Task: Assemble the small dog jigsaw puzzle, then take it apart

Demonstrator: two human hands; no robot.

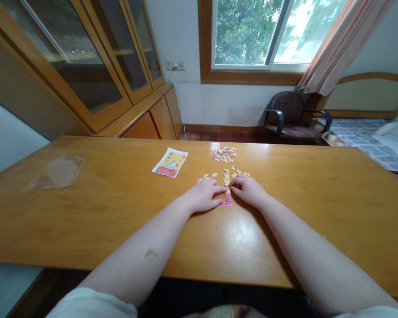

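Note:
A narrow strip of joined jigsaw pieces (pixel 228 199), yellow at the far end and pink at the near end, lies flat on the table. From its left side, my left hand (pixel 204 194) rests with fingers and thumb apart, the tips touching the strip. My right hand (pixel 248 190) is at the strip's right edge, thumb and fingertips pinched together on a jigsaw piece that they mostly hide. Loose yellow pieces (pixel 214 175) lie just beyond my left hand, and several more pieces (pixel 245 174) lie beyond the right. Farther back sits a pile of jigsaw pieces (pixel 224 154).
A picture card (pixel 170 163) with a white animal on yellow and pink lies left of the pile. On the wooden table (pixel 119 194), a clear plastic bag (pixel 60 172) is at far left. Past the table stand a glass-door cabinet (pixel 129 99), an armchair (pixel 287 112) and a bed (pixel 365 137).

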